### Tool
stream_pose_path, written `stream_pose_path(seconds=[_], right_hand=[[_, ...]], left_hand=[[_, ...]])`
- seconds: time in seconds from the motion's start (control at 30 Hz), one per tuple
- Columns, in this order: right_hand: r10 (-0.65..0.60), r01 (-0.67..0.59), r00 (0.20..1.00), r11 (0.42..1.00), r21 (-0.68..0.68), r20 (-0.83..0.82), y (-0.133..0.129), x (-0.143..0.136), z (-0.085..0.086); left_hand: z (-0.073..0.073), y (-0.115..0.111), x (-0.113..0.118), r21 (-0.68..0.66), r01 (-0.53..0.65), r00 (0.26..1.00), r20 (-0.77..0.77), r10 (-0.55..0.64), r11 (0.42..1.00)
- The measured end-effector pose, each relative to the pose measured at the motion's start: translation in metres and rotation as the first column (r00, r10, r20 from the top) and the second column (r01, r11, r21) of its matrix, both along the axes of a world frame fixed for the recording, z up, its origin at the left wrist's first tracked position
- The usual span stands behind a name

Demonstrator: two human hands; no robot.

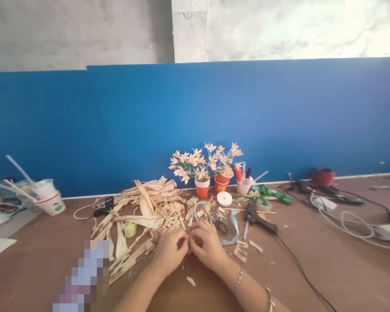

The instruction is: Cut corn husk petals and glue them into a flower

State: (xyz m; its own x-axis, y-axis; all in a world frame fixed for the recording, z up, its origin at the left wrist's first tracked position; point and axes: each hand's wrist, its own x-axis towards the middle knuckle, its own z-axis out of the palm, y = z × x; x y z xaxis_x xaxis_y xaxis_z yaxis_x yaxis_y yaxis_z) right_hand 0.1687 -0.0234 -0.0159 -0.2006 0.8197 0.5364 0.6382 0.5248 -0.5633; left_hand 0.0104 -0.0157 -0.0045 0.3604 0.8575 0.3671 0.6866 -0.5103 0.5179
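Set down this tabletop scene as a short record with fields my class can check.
Hands: left hand and right hand close together, fingers pinched; anything held is too small to tell
Material: dried husk-like strips, heaped mostly left of the hands
Flowers: pale blossoms in orange paper cups, behind the hands
Tools: black glue gun, right of the hands; scissors near the right hand
Backdrop: blue panel
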Motion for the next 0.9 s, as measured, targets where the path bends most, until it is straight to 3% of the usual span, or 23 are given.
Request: stream_pose_path(seconds=[0.17,0.47,0.53,0.7,0.9], right_hand=[[-0.092,0.092,0.996,0.996,0.004,0.005,-0.004,-0.006,0.006],[-0.283,0.281,0.958,0.958,0.059,0.041,0.0,0.0,0.003],[-0.243,0.241,0.97,0.969,0.053,0.028,0.003,0.005,0.002],[-0.005,0.004,0.999,1.0,0.029,0.043,0.006,0.009,-0.003],[-0.022,0.016,0.993,0.998,0.053,0.112,0.001,-0.001,0.002]], left_hand=[[0.0,0.0,0.007,0.055,-0.065,0.998,0.009,0.065,0.996],[-0.005,0.004,0.007,0.084,-0.142,0.99,0.003,0.142,0.986],[-0.004,0.004,0.005,0.074,-0.132,0.991,0.006,0.132,0.989],[-0.001,0.004,0.002,0.05,-0.063,0.998,-0.021,0.065,0.997],[-0.004,0.002,0.006,0.035,-0.074,0.996,-0.043,0.076,0.997]])
